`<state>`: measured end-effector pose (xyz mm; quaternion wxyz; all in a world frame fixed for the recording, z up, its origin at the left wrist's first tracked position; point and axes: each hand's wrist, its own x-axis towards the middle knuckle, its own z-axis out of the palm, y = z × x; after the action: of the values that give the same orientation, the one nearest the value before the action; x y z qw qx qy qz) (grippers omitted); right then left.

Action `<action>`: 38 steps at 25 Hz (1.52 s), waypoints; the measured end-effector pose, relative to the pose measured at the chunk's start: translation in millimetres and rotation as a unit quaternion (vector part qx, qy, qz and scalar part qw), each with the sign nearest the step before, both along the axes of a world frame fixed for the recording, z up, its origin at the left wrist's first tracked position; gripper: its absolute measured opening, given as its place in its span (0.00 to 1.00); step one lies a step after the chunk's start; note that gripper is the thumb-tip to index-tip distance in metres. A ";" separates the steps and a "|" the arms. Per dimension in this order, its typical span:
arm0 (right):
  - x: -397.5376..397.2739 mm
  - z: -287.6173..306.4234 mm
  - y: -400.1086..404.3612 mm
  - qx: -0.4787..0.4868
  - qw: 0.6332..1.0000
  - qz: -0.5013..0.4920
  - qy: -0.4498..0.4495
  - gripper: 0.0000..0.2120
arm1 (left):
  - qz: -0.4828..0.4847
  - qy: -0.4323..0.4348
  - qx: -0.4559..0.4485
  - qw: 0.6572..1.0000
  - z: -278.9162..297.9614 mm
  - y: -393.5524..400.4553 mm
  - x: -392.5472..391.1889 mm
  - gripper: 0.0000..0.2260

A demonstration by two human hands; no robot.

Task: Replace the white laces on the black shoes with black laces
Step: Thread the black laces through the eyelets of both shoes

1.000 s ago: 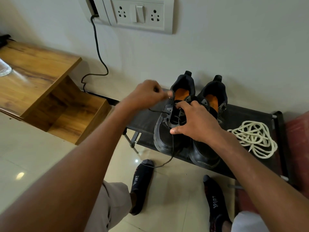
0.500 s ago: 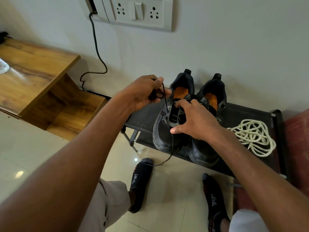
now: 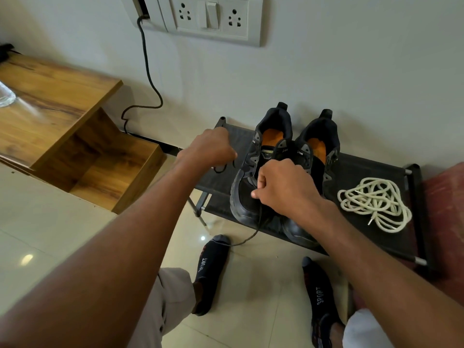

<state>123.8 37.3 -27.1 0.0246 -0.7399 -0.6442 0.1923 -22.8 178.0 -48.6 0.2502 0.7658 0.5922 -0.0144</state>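
Two black shoes with orange insoles stand side by side on a low black rack (image 3: 356, 169), the left shoe (image 3: 251, 192) and the right shoe (image 3: 324, 146). My left hand (image 3: 208, 149) hovers just left of the left shoe, fingers curled round one end of a black lace (image 3: 222, 168). My right hand (image 3: 281, 187) lies over the left shoe's eyelets and pinches the same lace; its other end (image 3: 248, 238) hangs past the toe toward the floor. A heap of white laces (image 3: 374, 202) lies on the rack to the right of the shoes.
A wooden stepped table (image 3: 57, 104) stands at the left. A black cable (image 3: 148, 71) runs down the wall from a socket panel (image 3: 211, 16). My socked feet (image 3: 211, 267) rest on the tiled floor before the rack. Something red (image 3: 444, 222) borders the rack's right end.
My left hand has dropped from above the left shoe's collar to beside it, drawing the lace end down. My right hand has curled its fingers onto the eyelets.
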 end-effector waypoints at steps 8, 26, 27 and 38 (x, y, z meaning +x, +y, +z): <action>21.3 25.0 -2.1 -0.015 0.872 -0.173 0.458 0.03 | -0.040 -0.072 0.047 0.995 31.4 -16.3 14.9 0.10; 59.1 41.6 -3.4 0.128 0.849 -0.140 0.493 0.08 | -0.068 -0.277 -0.093 0.954 70.0 -42.2 10.3 0.15; 54.7 40.5 -2.1 0.128 0.851 -0.129 0.493 0.08 | -0.060 -0.336 -0.135 0.930 74.6 -44.0 17.8 0.15; 60.1 9.8 6.2 0.175 0.912 -0.170 0.331 0.11 | 0.014 -0.113 0.033 0.993 41.9 -66.1 1.9 0.11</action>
<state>183.8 43.5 -17.3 0.3978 -0.7162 -0.4868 0.3030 -20.9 111.9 -6.7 0.2905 0.7619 0.5709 0.0956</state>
